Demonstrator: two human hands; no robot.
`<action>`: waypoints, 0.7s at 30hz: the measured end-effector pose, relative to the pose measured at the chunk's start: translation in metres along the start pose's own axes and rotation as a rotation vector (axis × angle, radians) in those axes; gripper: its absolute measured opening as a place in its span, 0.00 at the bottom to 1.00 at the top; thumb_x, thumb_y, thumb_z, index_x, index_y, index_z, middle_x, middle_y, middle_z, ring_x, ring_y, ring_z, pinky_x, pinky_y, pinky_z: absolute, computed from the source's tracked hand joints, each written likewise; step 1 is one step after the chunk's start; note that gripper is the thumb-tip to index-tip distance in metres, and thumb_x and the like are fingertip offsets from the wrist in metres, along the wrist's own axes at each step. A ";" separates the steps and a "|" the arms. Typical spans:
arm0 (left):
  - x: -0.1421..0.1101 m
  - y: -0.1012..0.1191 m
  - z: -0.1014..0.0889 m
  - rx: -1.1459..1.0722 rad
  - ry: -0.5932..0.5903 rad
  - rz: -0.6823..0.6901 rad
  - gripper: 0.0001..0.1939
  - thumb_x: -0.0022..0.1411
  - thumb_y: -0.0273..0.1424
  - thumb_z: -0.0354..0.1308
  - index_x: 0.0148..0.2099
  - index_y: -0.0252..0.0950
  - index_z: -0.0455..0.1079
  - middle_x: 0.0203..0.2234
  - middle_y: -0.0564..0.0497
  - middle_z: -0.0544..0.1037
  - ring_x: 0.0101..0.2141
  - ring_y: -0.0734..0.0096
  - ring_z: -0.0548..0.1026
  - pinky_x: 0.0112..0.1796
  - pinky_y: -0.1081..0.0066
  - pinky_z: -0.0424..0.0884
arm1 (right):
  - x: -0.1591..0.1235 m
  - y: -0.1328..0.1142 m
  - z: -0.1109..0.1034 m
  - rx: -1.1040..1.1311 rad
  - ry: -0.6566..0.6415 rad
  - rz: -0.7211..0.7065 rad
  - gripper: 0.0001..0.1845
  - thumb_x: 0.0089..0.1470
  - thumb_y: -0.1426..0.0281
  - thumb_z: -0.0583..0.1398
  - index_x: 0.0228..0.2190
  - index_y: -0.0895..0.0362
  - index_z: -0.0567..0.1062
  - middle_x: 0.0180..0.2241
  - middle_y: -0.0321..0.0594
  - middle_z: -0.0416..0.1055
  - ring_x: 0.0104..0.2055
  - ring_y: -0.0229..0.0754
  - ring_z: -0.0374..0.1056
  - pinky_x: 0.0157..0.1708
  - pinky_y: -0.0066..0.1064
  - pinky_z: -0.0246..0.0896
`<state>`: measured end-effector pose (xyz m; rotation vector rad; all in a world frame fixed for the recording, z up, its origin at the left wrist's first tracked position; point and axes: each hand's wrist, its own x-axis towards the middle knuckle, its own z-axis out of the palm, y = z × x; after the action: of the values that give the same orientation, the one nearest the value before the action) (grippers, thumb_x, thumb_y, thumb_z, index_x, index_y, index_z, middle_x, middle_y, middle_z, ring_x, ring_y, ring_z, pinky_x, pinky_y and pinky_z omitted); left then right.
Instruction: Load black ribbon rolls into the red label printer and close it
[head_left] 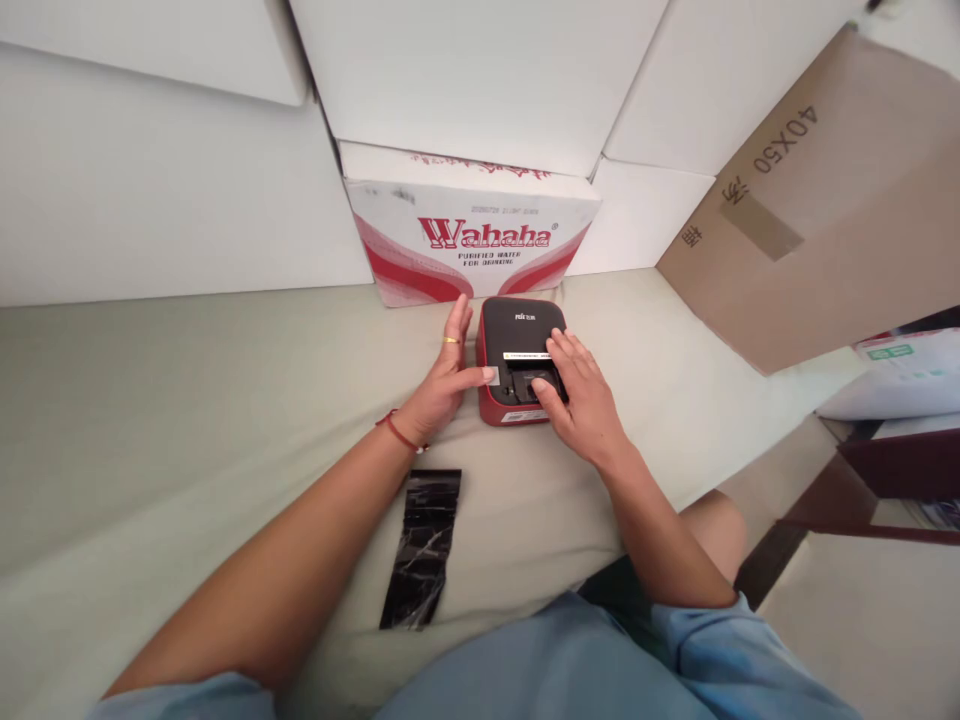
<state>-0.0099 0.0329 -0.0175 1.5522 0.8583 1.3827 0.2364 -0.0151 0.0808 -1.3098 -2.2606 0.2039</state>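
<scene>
A small black and red box-shaped device (pixel 517 330) sits on a pale green cloth surface (pixel 187 400). My left hand (pixel 446 375) rests flat against its left side, fingers stretched out, thumb lying on the device's front corner. My right hand (pixel 577 390) lies on the device's right front part, fingers curled down onto a dark panel at its front top. Neither hand lifts the device.
A black glossy plastic sleeve (pixel 422 548) lies flat on the cloth near my left forearm. A white and red Wahaha carton (pixel 472 235) stands right behind the device. White boxes (pixel 150 190) line the back, a brown cardboard box (pixel 817 200) leans at right.
</scene>
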 end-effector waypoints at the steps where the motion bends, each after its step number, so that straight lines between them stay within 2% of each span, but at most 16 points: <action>1: 0.000 -0.001 0.000 -0.044 -0.026 -0.026 0.58 0.71 0.46 0.66 0.87 0.60 0.31 0.87 0.48 0.48 0.85 0.51 0.49 0.80 0.43 0.57 | -0.004 -0.002 0.000 0.006 0.034 -0.009 0.30 0.78 0.57 0.55 0.72 0.53 0.75 0.77 0.52 0.69 0.83 0.56 0.60 0.82 0.63 0.54; 4: 0.000 0.004 0.000 -0.152 -0.085 -0.038 0.61 0.69 0.47 0.68 0.87 0.61 0.30 0.86 0.47 0.53 0.83 0.50 0.57 0.79 0.43 0.61 | -0.018 -0.007 -0.004 0.004 0.118 -0.075 0.22 0.78 0.58 0.56 0.61 0.47 0.85 0.71 0.47 0.77 0.79 0.56 0.67 0.81 0.64 0.56; 6: 0.001 0.008 0.001 -0.186 -0.117 -0.035 0.62 0.68 0.50 0.70 0.87 0.62 0.30 0.86 0.48 0.53 0.83 0.49 0.58 0.80 0.43 0.59 | -0.027 -0.007 -0.007 0.035 0.157 -0.148 0.19 0.77 0.60 0.58 0.54 0.46 0.88 0.64 0.46 0.84 0.74 0.57 0.73 0.78 0.64 0.62; 9: 0.001 0.009 0.001 -0.185 -0.129 -0.050 0.63 0.67 0.53 0.71 0.87 0.61 0.31 0.87 0.48 0.48 0.85 0.48 0.52 0.81 0.44 0.56 | -0.036 -0.005 -0.007 0.105 0.171 -0.204 0.18 0.76 0.63 0.59 0.54 0.47 0.89 0.57 0.47 0.88 0.68 0.57 0.80 0.72 0.62 0.72; 13: 0.000 0.005 0.001 -0.177 -0.099 -0.084 0.62 0.66 0.52 0.71 0.87 0.60 0.35 0.88 0.47 0.44 0.85 0.47 0.49 0.81 0.42 0.55 | -0.038 -0.004 -0.010 0.132 0.097 -0.162 0.18 0.74 0.62 0.60 0.55 0.46 0.89 0.58 0.46 0.87 0.66 0.57 0.82 0.71 0.64 0.74; 17: -0.001 0.003 0.002 -0.166 -0.089 -0.069 0.60 0.66 0.51 0.71 0.87 0.58 0.37 0.88 0.46 0.46 0.85 0.47 0.49 0.82 0.43 0.51 | -0.020 -0.006 -0.033 0.225 0.030 -0.128 0.17 0.75 0.59 0.60 0.49 0.46 0.90 0.55 0.44 0.89 0.60 0.56 0.85 0.67 0.57 0.77; 19: 0.000 0.002 0.002 -0.166 -0.094 -0.054 0.60 0.66 0.50 0.71 0.87 0.59 0.36 0.87 0.46 0.48 0.85 0.48 0.50 0.82 0.44 0.51 | 0.000 -0.005 -0.048 0.273 -0.004 -0.041 0.18 0.76 0.57 0.60 0.48 0.48 0.90 0.52 0.44 0.90 0.53 0.53 0.88 0.59 0.50 0.82; 21: 0.001 0.000 0.001 -0.177 -0.093 -0.045 0.61 0.66 0.50 0.71 0.87 0.60 0.35 0.86 0.46 0.50 0.84 0.49 0.52 0.82 0.45 0.54 | 0.028 -0.004 -0.058 0.252 -0.093 0.079 0.19 0.76 0.56 0.60 0.49 0.50 0.89 0.47 0.42 0.91 0.42 0.50 0.88 0.48 0.43 0.83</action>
<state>-0.0085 0.0333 -0.0177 1.4413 0.6912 1.3074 0.2509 -0.0005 0.1416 -1.2782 -2.1745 0.5695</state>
